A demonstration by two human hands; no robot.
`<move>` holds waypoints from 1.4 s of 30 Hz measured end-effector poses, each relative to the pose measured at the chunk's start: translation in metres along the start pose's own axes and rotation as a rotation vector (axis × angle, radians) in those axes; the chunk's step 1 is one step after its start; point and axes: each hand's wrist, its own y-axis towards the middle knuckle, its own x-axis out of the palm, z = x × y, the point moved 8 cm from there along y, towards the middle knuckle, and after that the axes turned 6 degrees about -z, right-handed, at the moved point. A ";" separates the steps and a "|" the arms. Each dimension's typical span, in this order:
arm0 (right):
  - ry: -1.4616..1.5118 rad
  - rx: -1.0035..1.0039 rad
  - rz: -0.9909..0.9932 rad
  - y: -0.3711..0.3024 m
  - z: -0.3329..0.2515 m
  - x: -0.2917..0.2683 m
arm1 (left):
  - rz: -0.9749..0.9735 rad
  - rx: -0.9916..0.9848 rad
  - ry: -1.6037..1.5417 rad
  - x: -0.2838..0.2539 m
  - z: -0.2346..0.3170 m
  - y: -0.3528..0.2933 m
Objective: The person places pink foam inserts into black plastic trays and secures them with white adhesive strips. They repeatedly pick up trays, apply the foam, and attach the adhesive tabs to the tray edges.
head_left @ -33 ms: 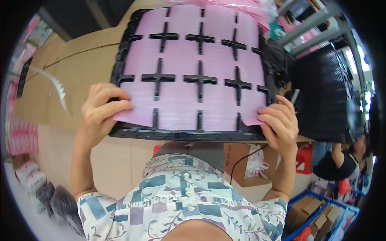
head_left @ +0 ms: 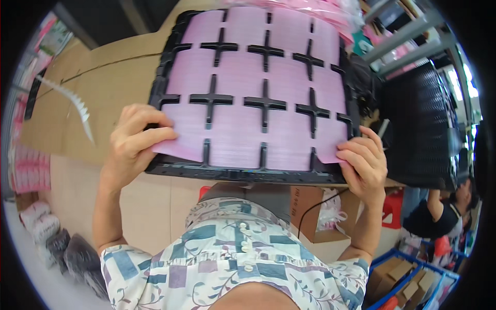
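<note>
A pink foam sheet [head_left: 237,116] with cross-shaped cutouts lies over a black plastic tray [head_left: 248,175]. Black cross-shaped ridges of the tray show through the cutouts. My left hand [head_left: 140,135] pinches the sheet's near left corner, which lifts a little off the tray. At the near right corner, my right hand [head_left: 366,161] grips the sheet between thumb and fingers, beside the tray's right rim. Along the near edge, the tray's dark floor shows under both raised corners.
Brown cardboard [head_left: 111,77] covers the surface at left, with a white toothed strip [head_left: 80,106] over it. A stack of black trays [head_left: 421,129] stands at right. Clear bags with pink contents [head_left: 325,10] lie behind. An open carton [head_left: 305,212] sits below; a person [head_left: 436,212] is far right.
Both hands keep hold of the same two corners. The tray, sheet and hands appear slightly farther right in the picture, as do the surroundings.
</note>
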 end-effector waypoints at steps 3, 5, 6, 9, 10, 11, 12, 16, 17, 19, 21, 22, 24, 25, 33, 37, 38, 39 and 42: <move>0.010 -0.001 -0.028 0.002 -0.001 0.001 | -0.015 0.006 0.023 0.002 -0.002 -0.006; 0.000 -0.023 -0.030 0.004 -0.002 0.002 | -0.011 0.022 0.044 0.002 -0.001 -0.009; -0.011 -0.028 -0.031 0.004 -0.004 0.002 | -0.002 0.016 0.057 0.001 -0.002 -0.010; -0.001 -0.016 -0.014 0.005 -0.005 0.003 | 0.013 0.001 0.085 0.000 -0.004 -0.011; 0.007 -0.007 -0.007 0.006 -0.005 0.004 | 0.010 -0.004 0.087 0.000 -0.003 -0.010; 0.008 -0.018 -0.023 0.007 -0.005 0.005 | 0.007 -0.008 0.088 -0.001 -0.002 -0.009; 0.008 -0.023 -0.039 0.006 -0.005 0.004 | -0.006 0.006 0.105 -0.001 -0.001 -0.008; 0.019 -0.016 -0.081 0.007 -0.004 0.001 | -0.070 0.055 0.143 0.003 0.003 0.000; 0.038 -0.029 -0.082 0.009 -0.004 0.003 | -0.089 0.068 0.144 0.002 0.003 0.001; 0.036 -0.017 -0.064 0.006 -0.004 0.002 | -0.120 0.050 0.134 0.003 0.003 0.000; 0.026 -0.015 -0.052 0.002 -0.002 0.002 | -0.155 0.048 0.122 0.005 0.002 -0.002; 0.039 -0.015 -0.045 0.001 -0.001 0.003 | -0.179 0.047 0.128 0.004 0.001 -0.003; 0.022 -0.016 -0.016 -0.004 0.001 0.003 | -0.211 0.062 0.111 0.005 0.003 0.000; 0.025 -0.008 -0.002 -0.005 0.000 0.001 | -0.221 0.077 0.088 0.004 0.004 0.002; 0.216 0.152 0.412 -0.038 0.018 -0.039 | -0.114 -0.102 0.147 -0.004 0.009 -0.005; -0.015 0.111 0.107 -0.018 0.000 -0.010 | -0.237 -0.090 0.143 0.014 0.017 0.007; -0.105 0.082 0.021 -0.013 -0.008 -0.001 | -0.277 -0.095 0.145 0.016 0.019 0.010; -0.122 0.119 -0.087 -0.009 -0.010 0.006 | -0.302 -0.090 0.158 0.016 0.017 0.009; -0.153 0.159 -0.189 -0.015 -0.007 0.016 | -0.340 -0.083 0.254 0.018 0.018 0.005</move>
